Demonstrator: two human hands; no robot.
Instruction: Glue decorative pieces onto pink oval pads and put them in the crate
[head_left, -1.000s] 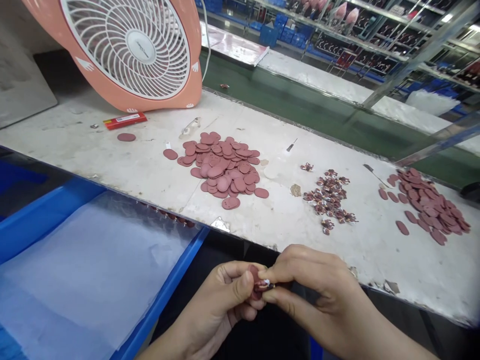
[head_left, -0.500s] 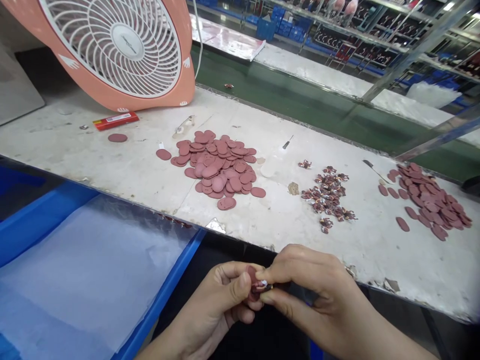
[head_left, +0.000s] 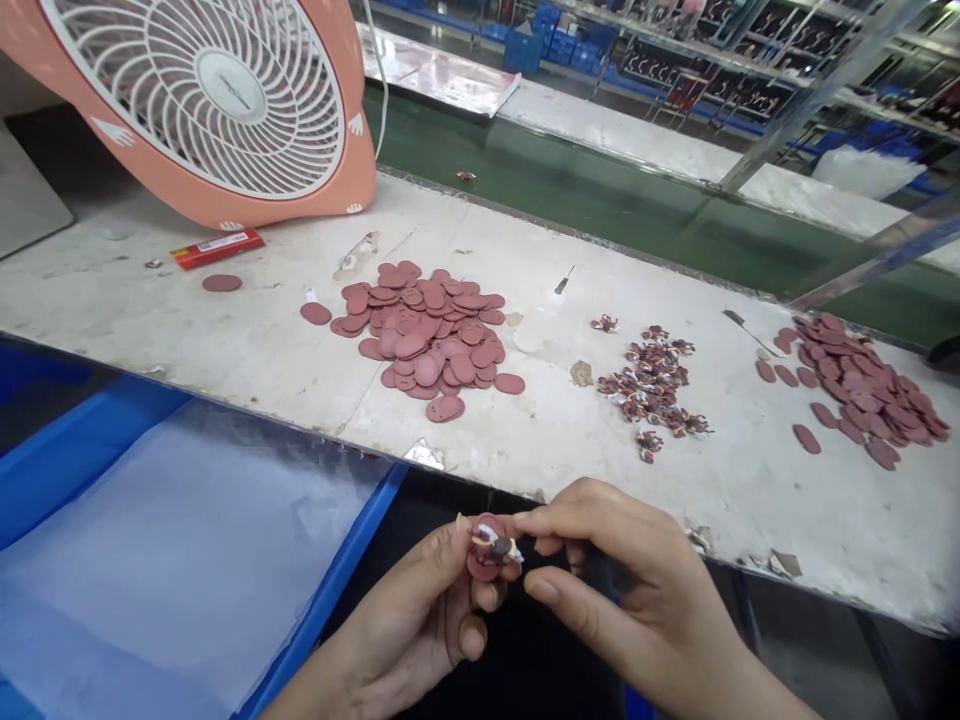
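Between the thumb and fingers of my left hand [head_left: 431,600] is a small painted figurine [head_left: 496,547] on a reddish-brown oval base [head_left: 484,570]. My right hand [head_left: 630,580] is just to its right, thumb and index finger apart with nothing between them; the index fingertip is close to my left fingers, and I cannot tell whether they touch. Beyond my hands, a large pile of matching oval bases [head_left: 435,335] lies on the white worktable [head_left: 300,385]. Right of it sits a cluster of small figurines [head_left: 652,385].
More oval bases [head_left: 866,385] are heaped at the far right. An orange fan [head_left: 356,150] stands at the back left near a red box [head_left: 217,248]. A blue bin [head_left: 352,555] lined with plastic is below the table's front edge. A green conveyor belt [head_left: 570,190] runs behind.
My right thumb and index finger have let go of the figurine and opened. My left hand has turned it, so the figurine on its base now shows more fully. The view has shifted slightly.
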